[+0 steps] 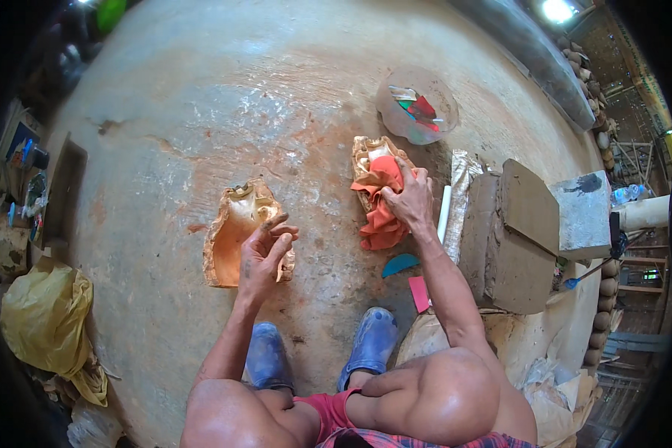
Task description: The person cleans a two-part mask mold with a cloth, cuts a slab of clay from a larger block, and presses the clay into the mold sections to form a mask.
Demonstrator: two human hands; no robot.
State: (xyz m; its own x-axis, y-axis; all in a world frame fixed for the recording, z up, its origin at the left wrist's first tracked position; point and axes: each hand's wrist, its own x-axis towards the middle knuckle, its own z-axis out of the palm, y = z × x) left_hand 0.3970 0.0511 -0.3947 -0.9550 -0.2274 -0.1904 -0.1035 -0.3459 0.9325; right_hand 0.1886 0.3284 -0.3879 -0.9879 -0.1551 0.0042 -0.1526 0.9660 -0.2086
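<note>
My right hand (409, 196) is closed on a crumpled orange-red cloth (381, 183), pressing it into a hollow mould half (361, 149) with a rough tan rim. The cloth covers most of that hollow and spills over its near end. To the left lies a second mould half (228, 250), hollow side up, with a smooth orange-tan inside and a rugged edge. Over its right side hovers my left hand (264, 254), fingers loosely bent and apart, with nothing visible in them. It hides part of the mould's right wall.
Beyond the cloth sits a clear plastic bowl (403, 134) with coloured scrapers. A teal half-round scraper (401, 265), a pink piece (420, 294) and a white tube (445, 213) lie by my right forearm. Farther right stand a grey clay block (511, 239) and a pale block (581, 213). A yellow plastic bag (48, 317) lies left.
</note>
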